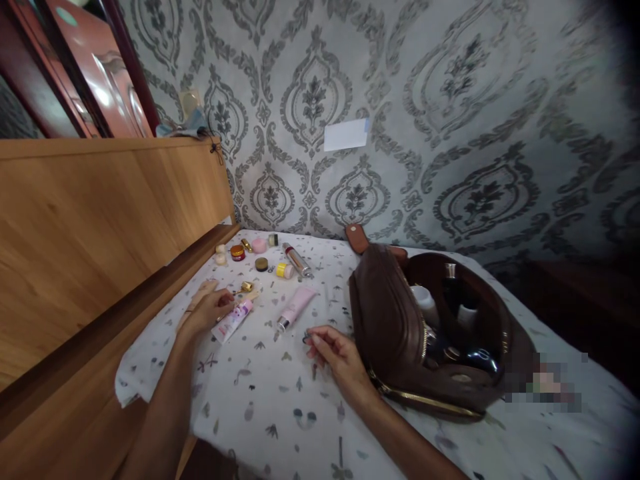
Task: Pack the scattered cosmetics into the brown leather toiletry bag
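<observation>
My left hand (210,310) rests low over the cloth, its fingers loosely bent and apart, with nothing visible held. Beside its fingertips lies a white-and-pink squeeze tube (234,321); a beige flat item (200,300) is partly hidden behind the hand. A small gold-capped item (246,287) lies just beyond. My right hand (334,355) pinches a small dark object (307,337) between thumb and fingers, too small to name. Between the hands lies a pale pink tube with a silver cap (297,308). Right of my right hand stands an open brown toiletry bag (385,313).
Several small jars, among them a red jar (238,253) and a yellow-lidded jar (285,271), stand at the back left near a silver tube (297,259). Inside the bag are a white bottle (424,300) and dark items. A wooden board (110,220) borders the left.
</observation>
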Available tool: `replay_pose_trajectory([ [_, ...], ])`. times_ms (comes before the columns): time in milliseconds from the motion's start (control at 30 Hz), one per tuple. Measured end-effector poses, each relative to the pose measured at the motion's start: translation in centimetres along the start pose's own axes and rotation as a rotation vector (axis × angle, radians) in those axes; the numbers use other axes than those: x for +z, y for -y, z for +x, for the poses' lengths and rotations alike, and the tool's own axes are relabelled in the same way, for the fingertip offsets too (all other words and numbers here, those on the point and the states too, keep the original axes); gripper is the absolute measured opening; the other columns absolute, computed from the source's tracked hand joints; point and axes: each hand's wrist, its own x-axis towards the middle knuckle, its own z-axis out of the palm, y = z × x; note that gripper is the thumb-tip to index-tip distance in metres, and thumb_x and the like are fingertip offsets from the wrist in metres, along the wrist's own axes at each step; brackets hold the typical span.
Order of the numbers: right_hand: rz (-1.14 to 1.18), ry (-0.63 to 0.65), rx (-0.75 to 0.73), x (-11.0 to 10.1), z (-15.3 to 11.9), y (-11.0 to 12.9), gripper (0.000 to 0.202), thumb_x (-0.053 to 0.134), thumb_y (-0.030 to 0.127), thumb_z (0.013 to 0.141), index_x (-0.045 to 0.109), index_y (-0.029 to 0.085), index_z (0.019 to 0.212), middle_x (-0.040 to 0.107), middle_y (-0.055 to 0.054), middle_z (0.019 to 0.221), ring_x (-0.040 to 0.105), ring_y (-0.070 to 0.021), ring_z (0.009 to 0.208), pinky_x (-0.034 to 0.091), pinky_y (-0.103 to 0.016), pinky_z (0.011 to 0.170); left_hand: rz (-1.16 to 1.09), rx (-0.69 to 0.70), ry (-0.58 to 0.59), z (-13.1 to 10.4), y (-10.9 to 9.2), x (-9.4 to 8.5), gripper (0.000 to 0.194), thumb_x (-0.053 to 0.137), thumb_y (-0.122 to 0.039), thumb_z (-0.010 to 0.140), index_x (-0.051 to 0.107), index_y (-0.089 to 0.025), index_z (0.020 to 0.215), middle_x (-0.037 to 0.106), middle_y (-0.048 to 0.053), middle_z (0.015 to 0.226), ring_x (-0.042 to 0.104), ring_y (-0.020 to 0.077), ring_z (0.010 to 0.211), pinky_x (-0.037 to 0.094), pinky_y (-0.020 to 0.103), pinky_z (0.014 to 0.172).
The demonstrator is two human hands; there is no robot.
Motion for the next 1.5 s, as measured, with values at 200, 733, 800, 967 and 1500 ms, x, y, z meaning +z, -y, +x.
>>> replay_pose_trajectory([
  [200, 0.016, 0.000, 0.000, 0.0, -0.1, -0.1, 0.049, 0.076, 0.060, 0.069, 0.069, 0.016, 0.088, 0.068, -0.005, 0.077, 0.059, -0.0137, 0.060, 0.043, -0.024, 0.049, 0.045, -0.022, 0.036, 0.0, 0.5, -0.1, 0.030, 0.065, -0.049, 0.070, 0.066, -0.020, 0.072, 0.055, -0.001, 0.064, 0.048, 0.0174, 0.064, 0.034, 0.027, 0.056],
  [733, 0.052, -0.002, 0.001, 0.1, 0.0, -0.2, 0.050, 0.078, 0.061, 0.066, 0.069, 0.016, 0.086, 0.067, -0.004, 0.075, 0.058, -0.0127, 0.059, 0.039, -0.022, 0.048, 0.003, 0.008, 0.129, -0.2, -0.5, 0.0, 0.038, 0.060, -0.057, 0.069, 0.060, -0.019, 0.073, 0.055, -0.001, 0.066, 0.051, 0.0179, 0.066, 0.039, 0.029, 0.060],
  [800, 0.047, -0.003, -0.001, 0.1, 0.0, -0.1, 0.050, 0.079, 0.061, 0.066, 0.068, 0.016, 0.086, 0.067, -0.004, 0.075, 0.058, -0.0129, 0.058, 0.040, -0.023, 0.048, 0.002, 0.008, 0.154, 0.0, -0.4, 0.2, 0.041, 0.059, -0.059, 0.068, 0.062, -0.018, 0.073, 0.054, -0.001, 0.065, 0.050, 0.0175, 0.064, 0.038, 0.029, 0.060],
  [967, 0.017, 0.011, -0.010, 0.1, -0.2, 0.2, 0.049, 0.077, 0.060, 0.068, 0.068, 0.016, 0.087, 0.066, -0.003, 0.072, 0.056, -0.0127, 0.057, 0.040, -0.023, 0.049, 0.017, 0.021, 0.156, 0.0, -0.2, 0.4, 0.044, 0.056, -0.062, 0.072, 0.062, -0.018, 0.070, 0.054, -0.001, 0.063, 0.048, 0.0179, 0.064, 0.036, 0.030, 0.060],
  [1500, 0.046, -0.001, 0.003, 0.1, -0.2, -0.1, 0.048, 0.078, 0.060, 0.068, 0.068, 0.016, 0.087, 0.067, -0.003, 0.076, 0.057, -0.0119, 0.058, 0.040, -0.022, 0.048, -0.221, 0.053, 0.554, -1.8, -2.8, -0.1, 0.046, 0.052, -0.060, 0.088, 0.062, -0.019, 0.106, 0.068, 0.004, 0.089, 0.055, 0.0189, 0.077, 0.038, 0.025, 0.057],
])
